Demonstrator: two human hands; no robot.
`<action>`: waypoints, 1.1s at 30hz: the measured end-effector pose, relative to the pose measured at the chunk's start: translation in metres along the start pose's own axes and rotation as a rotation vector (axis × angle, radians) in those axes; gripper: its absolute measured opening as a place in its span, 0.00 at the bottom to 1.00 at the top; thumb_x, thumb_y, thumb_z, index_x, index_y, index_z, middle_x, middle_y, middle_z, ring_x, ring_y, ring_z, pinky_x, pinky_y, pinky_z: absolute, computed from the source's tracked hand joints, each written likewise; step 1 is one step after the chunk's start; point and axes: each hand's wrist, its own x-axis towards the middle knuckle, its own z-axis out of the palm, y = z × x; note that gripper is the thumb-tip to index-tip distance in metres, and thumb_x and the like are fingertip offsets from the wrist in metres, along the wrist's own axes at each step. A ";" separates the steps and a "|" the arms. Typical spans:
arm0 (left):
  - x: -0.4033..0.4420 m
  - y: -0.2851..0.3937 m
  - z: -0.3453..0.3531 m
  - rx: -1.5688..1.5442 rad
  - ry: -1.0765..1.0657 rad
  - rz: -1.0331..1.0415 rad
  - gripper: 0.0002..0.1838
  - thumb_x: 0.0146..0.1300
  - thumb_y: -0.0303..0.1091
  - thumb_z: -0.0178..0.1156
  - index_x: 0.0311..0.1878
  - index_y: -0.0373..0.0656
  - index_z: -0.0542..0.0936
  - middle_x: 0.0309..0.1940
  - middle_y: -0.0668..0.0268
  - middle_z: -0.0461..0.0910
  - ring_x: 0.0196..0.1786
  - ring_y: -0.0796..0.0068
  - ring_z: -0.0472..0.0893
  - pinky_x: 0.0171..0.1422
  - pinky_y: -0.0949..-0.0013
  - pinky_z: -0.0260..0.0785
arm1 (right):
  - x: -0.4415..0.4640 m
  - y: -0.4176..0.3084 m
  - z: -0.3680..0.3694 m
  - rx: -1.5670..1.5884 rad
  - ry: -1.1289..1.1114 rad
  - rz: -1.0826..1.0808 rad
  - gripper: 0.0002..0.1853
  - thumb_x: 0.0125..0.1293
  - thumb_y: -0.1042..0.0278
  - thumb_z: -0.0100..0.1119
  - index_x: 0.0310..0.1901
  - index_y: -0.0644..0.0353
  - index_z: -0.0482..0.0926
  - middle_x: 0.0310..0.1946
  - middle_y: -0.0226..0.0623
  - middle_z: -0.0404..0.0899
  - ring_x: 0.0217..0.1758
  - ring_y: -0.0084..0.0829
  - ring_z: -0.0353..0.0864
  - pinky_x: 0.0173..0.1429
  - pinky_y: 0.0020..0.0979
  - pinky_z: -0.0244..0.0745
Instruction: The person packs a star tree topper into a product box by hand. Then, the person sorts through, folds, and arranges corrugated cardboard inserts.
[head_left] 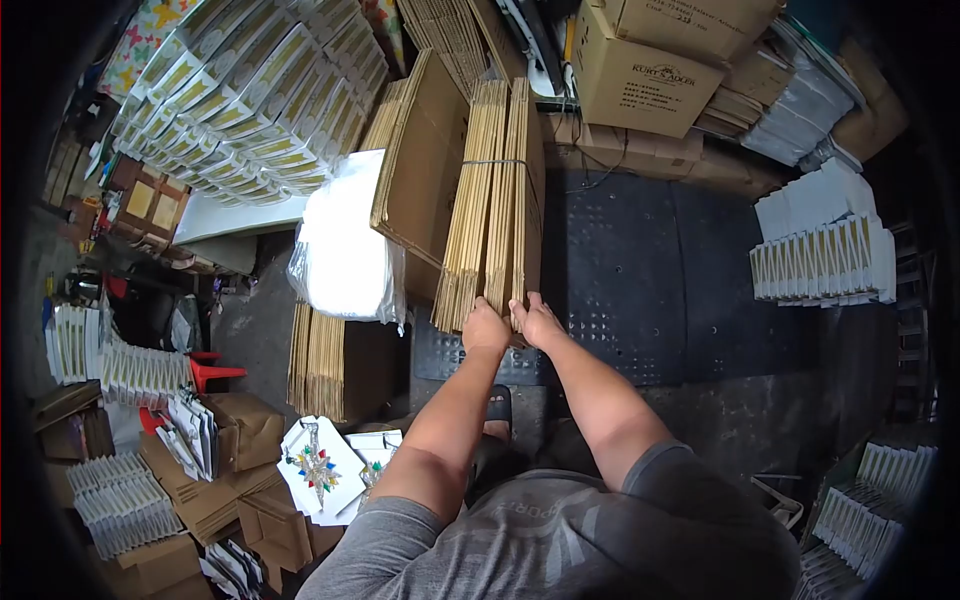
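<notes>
A strapped bundle of flattened cardboard boxes (482,215) stands on edge in front of me, with a dark strap across its upper part. At its near end my left hand (486,328) is closed on the cardboard edges. Just beside it, my right hand (537,320) grips the same end on the right, its fingertips partly hidden among the sheets. To the left of the bundle leans a large flat carton (425,165). A white plastic-wrapped stack (345,240) lies left of that carton.
Dark rubber matting (625,270) covers the floor on the right. Stacked brown cartons (640,85) stand at the back. White box stacks rise at upper left (250,100) and right (825,250). Star ornaments (318,468) on white card lie by my left elbow, near a red stool (212,372).
</notes>
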 end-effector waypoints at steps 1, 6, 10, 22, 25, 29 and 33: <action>0.001 -0.001 0.000 0.010 -0.012 0.005 0.24 0.68 0.41 0.67 0.58 0.34 0.75 0.47 0.41 0.87 0.52 0.37 0.88 0.59 0.43 0.81 | 0.000 0.000 0.001 -0.001 0.005 -0.003 0.36 0.82 0.37 0.43 0.72 0.65 0.68 0.68 0.62 0.77 0.71 0.61 0.77 0.75 0.54 0.71; 0.018 -0.006 0.008 -0.002 -0.009 -0.014 0.25 0.68 0.43 0.67 0.59 0.35 0.75 0.47 0.41 0.87 0.52 0.37 0.88 0.59 0.43 0.81 | 0.004 -0.003 0.005 -0.053 -0.001 0.018 0.36 0.82 0.38 0.43 0.72 0.64 0.67 0.69 0.61 0.77 0.71 0.60 0.77 0.75 0.54 0.71; 0.016 -0.011 0.003 0.021 -0.027 -0.003 0.24 0.68 0.42 0.66 0.59 0.35 0.74 0.47 0.41 0.87 0.52 0.37 0.88 0.58 0.43 0.81 | 0.004 -0.005 0.010 -0.056 0.009 0.016 0.35 0.82 0.38 0.43 0.71 0.64 0.68 0.69 0.62 0.77 0.71 0.61 0.77 0.74 0.55 0.71; -0.066 -0.048 0.011 0.094 -0.083 -0.052 0.23 0.67 0.41 0.66 0.57 0.37 0.72 0.45 0.40 0.87 0.49 0.34 0.88 0.56 0.41 0.81 | -0.003 -0.010 -0.009 -0.088 -0.058 0.009 0.33 0.82 0.38 0.41 0.67 0.65 0.70 0.66 0.62 0.78 0.68 0.63 0.79 0.71 0.59 0.72; -0.083 -0.052 0.012 0.102 -0.063 -0.056 0.22 0.68 0.40 0.65 0.57 0.38 0.72 0.44 0.41 0.88 0.49 0.35 0.88 0.57 0.42 0.81 | -0.008 -0.014 -0.017 -0.116 -0.094 0.004 0.35 0.83 0.38 0.40 0.68 0.67 0.69 0.67 0.63 0.78 0.70 0.62 0.78 0.74 0.56 0.71; -0.087 -0.051 0.013 0.098 -0.061 -0.062 0.22 0.70 0.42 0.64 0.57 0.37 0.72 0.44 0.41 0.88 0.49 0.35 0.88 0.57 0.42 0.81 | -0.008 -0.016 -0.022 -0.130 -0.109 0.002 0.35 0.83 0.39 0.40 0.69 0.67 0.68 0.67 0.64 0.77 0.71 0.62 0.77 0.74 0.54 0.71; -0.082 -0.053 0.018 0.071 -0.061 -0.066 0.24 0.71 0.46 0.62 0.57 0.36 0.72 0.45 0.40 0.88 0.49 0.34 0.88 0.58 0.42 0.80 | -0.004 -0.009 -0.015 -0.098 -0.098 -0.012 0.35 0.83 0.39 0.40 0.69 0.67 0.69 0.66 0.63 0.78 0.70 0.62 0.78 0.73 0.55 0.71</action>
